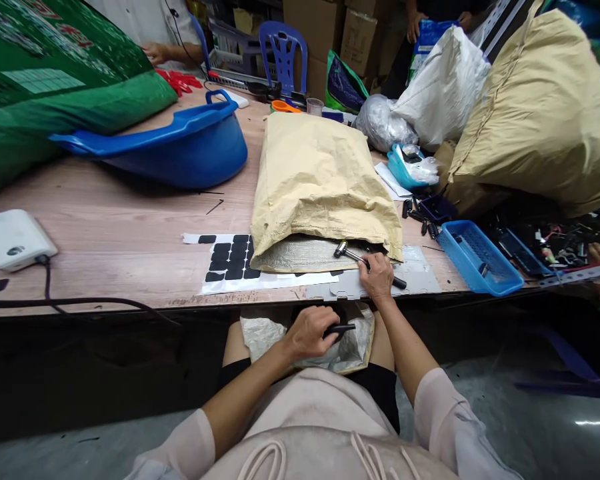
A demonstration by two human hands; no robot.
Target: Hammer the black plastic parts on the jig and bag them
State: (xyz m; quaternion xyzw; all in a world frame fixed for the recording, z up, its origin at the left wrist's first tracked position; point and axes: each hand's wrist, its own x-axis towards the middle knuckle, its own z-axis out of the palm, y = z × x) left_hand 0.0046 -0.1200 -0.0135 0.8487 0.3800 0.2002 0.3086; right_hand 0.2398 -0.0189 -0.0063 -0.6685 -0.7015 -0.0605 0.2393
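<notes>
My right hand [379,275] is closed around the black handle of a small hammer [341,249] at the table's front edge. The metal head points left, in front of the mouth of a yellow paper sack [315,167] that lies on the table, its silvery lining showing. Lower down, over my lap, my left hand [311,331] grips a slim black stick-like piece [346,327]; its exact kind is unclear. Below that hand an open silver-lined bag [361,343] rests on my thighs. A sheet of black stickers [233,257] lies partly beneath the yellow sack.
A blue basin [180,150] and a white box with a cable [17,239] are on the left. To the right stand a blue plastic basket [480,260], small black parts [420,213] and a full yellow sack [540,113]. Other people's hands [157,53] show at the edges.
</notes>
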